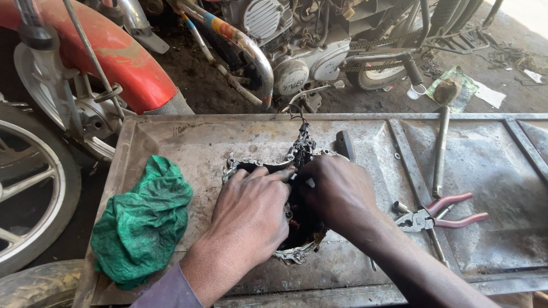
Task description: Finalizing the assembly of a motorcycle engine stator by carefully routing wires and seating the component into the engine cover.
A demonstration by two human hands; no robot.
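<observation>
From the head camera, both hands were down on a dark, oily engine cover (297,171) that lay near the middle of a dented metal tray (485,154), its bright toothed rim showing around the knuckles. The left hand (251,208) lay flat over the near half of the cover with the fingers together and stretched forward, seemingly to hold the part steady, and its fingertips met those of the right hand (337,191). The right hand was curled over the far half, the fingertips drawn close as if pinching something small and pale between the two hands; what that was could not be told, since the fingers hid it. A dark clump of wiring or chain (302,140) rose from the cover just beyond the fingertips, and a dark handle (344,144) lay just past the right hand. To the left of the left hand, well apart from it, sat a crumpled green rag (142,219). To the right of the right forearm lay pliers with red handles (439,215), their jaws towards the wrist, and further beyond them a long metal bar (440,151) stretched away along the tray. Beyond the tray stood a motorcycle engine (297,51) on oily ground, while a red mudguard (120,57) and a spoked wheel (25,188) crowded the left side.
</observation>
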